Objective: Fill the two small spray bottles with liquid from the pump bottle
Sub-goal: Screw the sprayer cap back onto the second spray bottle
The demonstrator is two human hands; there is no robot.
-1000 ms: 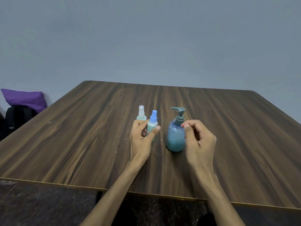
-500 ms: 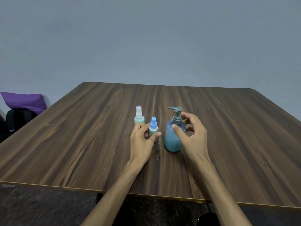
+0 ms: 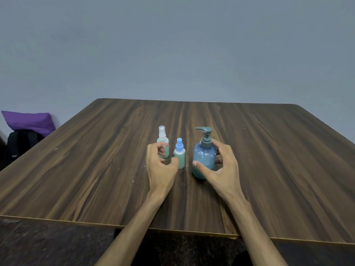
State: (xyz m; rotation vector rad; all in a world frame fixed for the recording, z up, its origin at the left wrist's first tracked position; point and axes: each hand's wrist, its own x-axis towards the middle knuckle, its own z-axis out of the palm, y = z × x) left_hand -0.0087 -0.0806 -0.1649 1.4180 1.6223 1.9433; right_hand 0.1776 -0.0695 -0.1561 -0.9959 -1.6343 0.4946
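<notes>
A dark wood-grain table fills the lower half of the view, with three bottles standing upright near its middle. The pump bottle, blue with a grey pump head whose spout points left, stands on the right. The right hand curls round it: the thumb lies across the lower front of the body, the fingers wrap behind its right side, one near the collar of the pump. The bottle's base rests on the table. Just left of it stands the blue-cap bottle, small and pale green with a blue spray top. Further left and a little farther back stands the clear-cap bottle, also pale green, with a see-through cap over its nozzle. The left hand sits in front of these two, fingers loosely curled and apart. Its thumb tip reaches toward the lower side of the blue-cap bottle, touching it or just short of it; I cannot tell which. Its fingers overlap the front of the clear-cap bottle, and contact there is also unclear. Both forearms come in from the near edge of the table. At the far left, beyond the table, a purple cushion lies on top of a black bag against a plain grey wall.
</notes>
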